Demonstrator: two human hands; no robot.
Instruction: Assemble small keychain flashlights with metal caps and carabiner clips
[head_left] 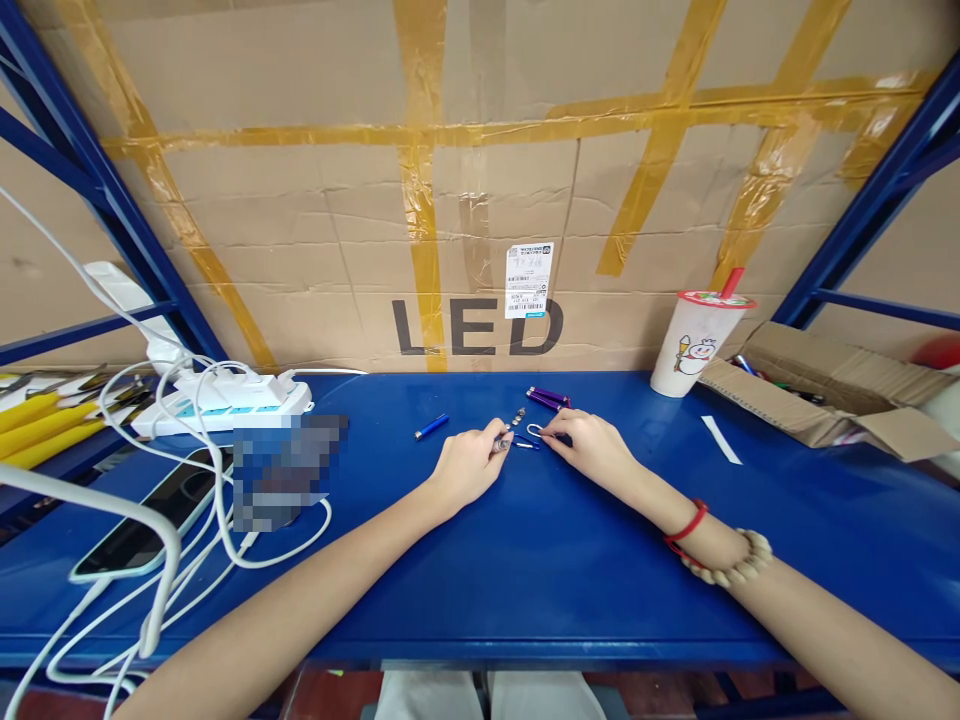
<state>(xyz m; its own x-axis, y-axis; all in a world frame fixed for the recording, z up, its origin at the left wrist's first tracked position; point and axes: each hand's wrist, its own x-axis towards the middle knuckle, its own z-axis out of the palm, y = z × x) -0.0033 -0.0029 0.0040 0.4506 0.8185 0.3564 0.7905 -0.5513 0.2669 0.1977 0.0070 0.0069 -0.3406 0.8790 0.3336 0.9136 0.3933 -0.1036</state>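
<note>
My left hand [472, 465] is closed around a small silvery cylinder [501, 446], most of it hidden by the fingers. With fingertips pinched together, my right hand [592, 442] holds a small white loop [534, 429]. Between the hands lie several tiny silvery pieces [517, 419], too small to name for certain. A thin blue and silver piece [527, 446] rests just below the loop. To the left of my left hand is a short blue metallic tube [431, 427]. Purple metallic tubes [547, 397] lie behind my right fingertips.
The blue tabletop [465, 590] backs onto a large taped carton [337, 230]. On the left are a power strip [225, 400], tangled white cables and a phone [150, 525]. On the right stand a drink cup [694, 345], an open cardboard box [795, 400] and a white strip [721, 440].
</note>
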